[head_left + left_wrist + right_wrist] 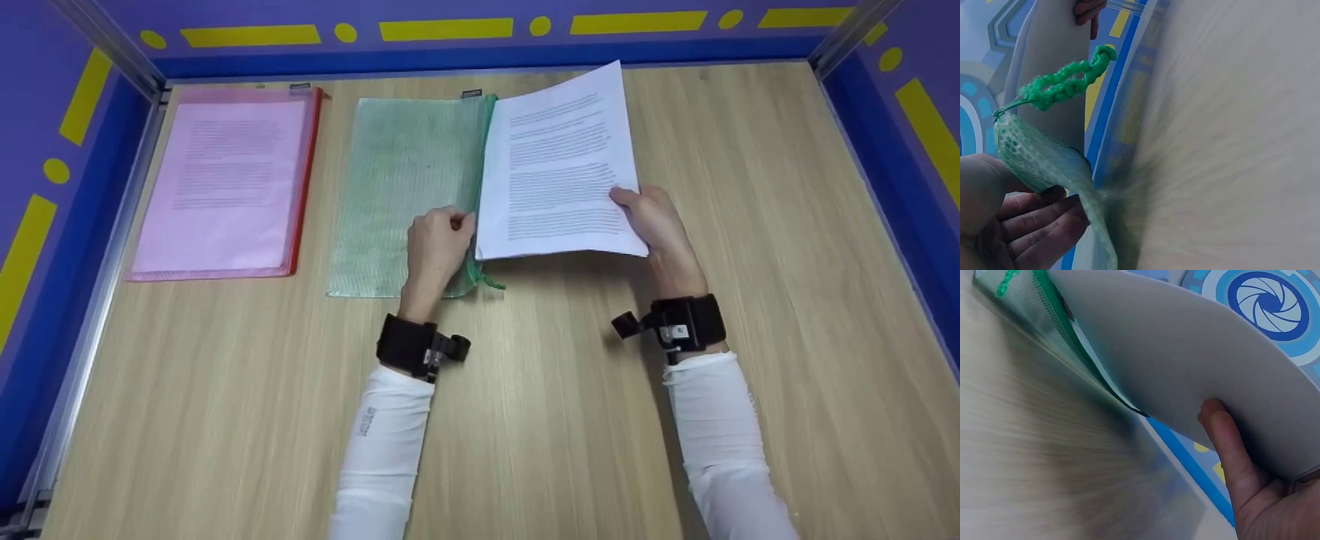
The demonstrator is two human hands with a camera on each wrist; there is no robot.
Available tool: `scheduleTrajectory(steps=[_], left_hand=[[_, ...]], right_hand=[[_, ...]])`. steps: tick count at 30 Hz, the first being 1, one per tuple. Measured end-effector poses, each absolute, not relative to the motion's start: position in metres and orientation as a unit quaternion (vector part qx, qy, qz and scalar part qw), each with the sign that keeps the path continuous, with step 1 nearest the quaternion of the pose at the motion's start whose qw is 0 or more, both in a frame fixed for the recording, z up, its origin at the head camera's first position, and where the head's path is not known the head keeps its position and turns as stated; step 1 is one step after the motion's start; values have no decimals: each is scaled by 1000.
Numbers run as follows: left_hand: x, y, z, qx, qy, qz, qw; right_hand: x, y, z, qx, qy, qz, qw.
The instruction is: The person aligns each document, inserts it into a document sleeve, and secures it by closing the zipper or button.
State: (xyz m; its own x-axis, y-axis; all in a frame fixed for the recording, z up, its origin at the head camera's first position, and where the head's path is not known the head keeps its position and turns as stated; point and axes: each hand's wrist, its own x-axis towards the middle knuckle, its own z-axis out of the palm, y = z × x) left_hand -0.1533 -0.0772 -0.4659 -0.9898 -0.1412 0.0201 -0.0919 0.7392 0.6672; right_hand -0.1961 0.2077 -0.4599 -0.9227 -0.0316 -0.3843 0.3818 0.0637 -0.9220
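Note:
A green mesh zipper pouch (412, 157) lies on the wooden table, its zipper side to the right. My left hand (437, 241) pinches the pouch's edge near its lower right corner; in the left wrist view the mesh (1044, 152) lifts away from the table there. A green braided pull cord (1069, 81) hangs off that corner. My right hand (661, 225) grips white printed paper (562, 172) by its lower right edge, thumb on top and fingers underneath. The paper's left edge meets the pouch's open zipper side, and the right part is raised and slightly bowed.
Left on the table (540, 435) lies a pink pouch (217, 247) with a red zipper edge and a printed sheet inside. Purple and blue panels (450, 56) with yellow marks wall in the back and both sides.

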Motion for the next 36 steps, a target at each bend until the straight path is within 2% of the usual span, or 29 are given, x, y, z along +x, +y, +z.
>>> scheduleTrajectory(steps=[8, 19, 36], left_hand=[[-152, -74, -464, 53, -938, -339, 51], [-148, -66, -460, 19, -958, -265, 111], [-148, -62, -462, -10, -962, -246, 121]], right_hand=[[-195, 207, -456, 110, 728, -662, 139], [-191, 203, -448, 108, 731, -661, 130], [-190, 192, -444, 102, 736, -655, 138]])
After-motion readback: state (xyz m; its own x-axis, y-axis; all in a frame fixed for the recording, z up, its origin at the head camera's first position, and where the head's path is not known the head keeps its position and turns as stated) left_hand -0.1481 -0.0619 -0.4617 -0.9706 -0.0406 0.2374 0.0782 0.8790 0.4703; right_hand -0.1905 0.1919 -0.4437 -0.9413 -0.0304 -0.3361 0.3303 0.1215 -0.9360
